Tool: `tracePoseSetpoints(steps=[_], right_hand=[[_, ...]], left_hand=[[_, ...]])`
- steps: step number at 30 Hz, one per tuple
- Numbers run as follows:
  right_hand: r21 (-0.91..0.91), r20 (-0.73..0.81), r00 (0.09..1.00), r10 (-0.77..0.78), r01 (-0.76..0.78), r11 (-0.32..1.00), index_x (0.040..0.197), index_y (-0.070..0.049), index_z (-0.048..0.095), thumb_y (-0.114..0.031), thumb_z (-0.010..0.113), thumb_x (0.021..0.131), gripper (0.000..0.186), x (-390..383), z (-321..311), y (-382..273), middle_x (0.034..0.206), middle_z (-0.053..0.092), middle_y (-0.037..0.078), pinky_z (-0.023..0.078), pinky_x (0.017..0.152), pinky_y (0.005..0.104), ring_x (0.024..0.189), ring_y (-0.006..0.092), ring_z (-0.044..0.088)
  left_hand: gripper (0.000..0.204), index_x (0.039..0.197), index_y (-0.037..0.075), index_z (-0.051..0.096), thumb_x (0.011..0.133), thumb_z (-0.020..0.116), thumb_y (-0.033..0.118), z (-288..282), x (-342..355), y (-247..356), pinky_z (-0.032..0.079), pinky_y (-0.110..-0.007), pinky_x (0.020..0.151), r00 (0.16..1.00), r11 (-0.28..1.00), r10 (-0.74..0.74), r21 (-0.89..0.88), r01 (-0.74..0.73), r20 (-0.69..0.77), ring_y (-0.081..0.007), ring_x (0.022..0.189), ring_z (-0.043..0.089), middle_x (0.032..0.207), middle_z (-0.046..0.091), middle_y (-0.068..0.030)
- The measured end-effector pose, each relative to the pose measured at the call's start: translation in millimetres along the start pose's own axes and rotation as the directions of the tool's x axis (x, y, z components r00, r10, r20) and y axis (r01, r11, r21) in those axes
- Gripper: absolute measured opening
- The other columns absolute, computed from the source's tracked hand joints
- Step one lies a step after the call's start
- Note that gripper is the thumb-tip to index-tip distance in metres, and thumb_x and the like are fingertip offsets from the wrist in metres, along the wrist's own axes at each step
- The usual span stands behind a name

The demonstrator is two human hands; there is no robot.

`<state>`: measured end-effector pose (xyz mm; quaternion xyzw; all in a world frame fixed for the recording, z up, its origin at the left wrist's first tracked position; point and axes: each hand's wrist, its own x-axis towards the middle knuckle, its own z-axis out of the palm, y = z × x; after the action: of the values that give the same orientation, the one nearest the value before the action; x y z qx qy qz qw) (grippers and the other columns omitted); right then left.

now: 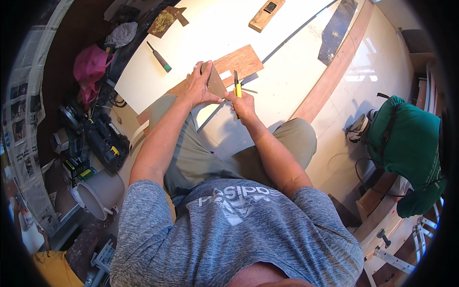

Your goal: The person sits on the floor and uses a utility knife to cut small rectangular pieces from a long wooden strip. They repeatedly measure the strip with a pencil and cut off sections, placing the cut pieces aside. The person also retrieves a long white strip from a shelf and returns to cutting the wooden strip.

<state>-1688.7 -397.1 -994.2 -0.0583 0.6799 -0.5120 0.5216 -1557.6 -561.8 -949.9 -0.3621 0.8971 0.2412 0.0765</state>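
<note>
My left hand point(198, 87) grips a thin brown board point(215, 77), fingers over its upper edge and thumb near its lower right corner. My right hand point(243, 106) is closed round a yellow utility knife point(238, 89), its blade pointing up, with the thumb at or near that board corner. A reddish wooden offcut point(245, 59) lies just beyond on the white work surface point(177, 28). To the upper left lies a green-handled tool point(163, 62).
A wooden plane point(264, 14), brown scraps point(162, 21) and a dark strip point(330, 33) lie farther off. At left are power tools point(103, 141), a grey bucket point(100, 193) and a pink bag point(90, 69). At right are a green bag point(401, 143) and a ladder-like metal frame point(392, 260).
</note>
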Motion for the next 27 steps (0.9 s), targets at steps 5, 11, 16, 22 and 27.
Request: tracePoseSetpoints(steps=[5, 11, 16, 22, 27], right_hand=[[0.021, -0.003, 1.000, 0.013, -0.013, 1.000, 0.092, -0.002, 0.076, -0.025, 0.082, 0.087, 0.025, 0.7, -0.2, 0.5, 0.071, 0.065, 0.002, 0.047, 0.055, 0.0292, 0.058, 0.0105, 0.056], [0.017, -0.008, 1.000, 0.026, -0.025, 1.000, 0.093, -0.002, 0.076, -0.025, 0.083, 0.086, 0.025, 0.7, 0.0, -1.3, 0.070, 0.065, 0.003, 0.047, 0.055, 0.0290, 0.057, 0.0106, 0.055], [0.024, 0.004, 1.000, 0.016, -0.016, 1.000, 0.092, -0.002, 0.076, -0.026, 0.084, 0.086, 0.026, -1.1, -0.8, -2.2, 0.069, 0.063, 0.002, 0.046, 0.054, 0.0290, 0.057, 0.0102, 0.055], [0.035, 0.019, 0.999, 0.028, -0.028, 0.999, 0.090, -0.002, 0.074, -0.025, 0.083, 0.088, 0.025, -3.0, -0.4, -1.4, 0.069, 0.061, 0.000, 0.044, 0.053, 0.0278, 0.057, 0.0086, 0.053], [0.100, 0.047, 0.999, 0.026, -0.030, 0.994, 0.092, -0.002, 0.074, -0.021, 0.082, 0.090, 0.021, -5.6, 0.7, -4.4, 0.073, 0.062, -0.001, 0.042, 0.052, 0.0262, 0.058, 0.0072, 0.050]], left_hand=[[0.162, 0.171, 0.015, 0.015, 0.042, 0.101, 0.064, -0.1, 0.6, 0.8, 0.037, -0.053, 0.125, 1.000, 1.000, -0.002, 0.005, 0.002, -0.003, -0.0474, 0.151, 0.034, 0.167, 0.021, -0.0247], [0.164, 0.172, 0.016, 0.013, 0.042, 0.100, 0.067, 0.9, 1.3, -1.3, 0.034, -0.053, 0.127, 1.000, 1.000, -0.010, 0.002, 0.010, 0.023, -0.0473, 0.155, 0.029, 0.170, 0.016, -0.0248], [0.159, 0.173, 0.018, 0.010, 0.050, 0.098, 0.067, 1.6, 4.0, 1.9, 0.026, -0.057, 0.129, 0.996, 0.995, -0.077, -0.055, 0.080, 0.044, -0.0438, 0.160, 0.021, 0.175, 0.009, -0.0230], [0.149, 0.173, 0.021, 0.009, 0.059, 0.095, 0.063, -3.4, 1.8, 7.0, 0.019, -0.061, 0.130, 0.995, 0.997, -0.073, 0.011, 0.073, 0.066, -0.0387, 0.161, 0.022, 0.175, 0.010, -0.0218], [0.144, 0.173, 0.022, 0.008, 0.064, 0.094, 0.061, -7.6, -3.0, 12.6, 0.020, -0.065, 0.129, 0.993, 0.996, -0.094, 0.004, 0.094, 0.077, -0.0386, 0.160, 0.025, 0.176, 0.008, -0.0214]])
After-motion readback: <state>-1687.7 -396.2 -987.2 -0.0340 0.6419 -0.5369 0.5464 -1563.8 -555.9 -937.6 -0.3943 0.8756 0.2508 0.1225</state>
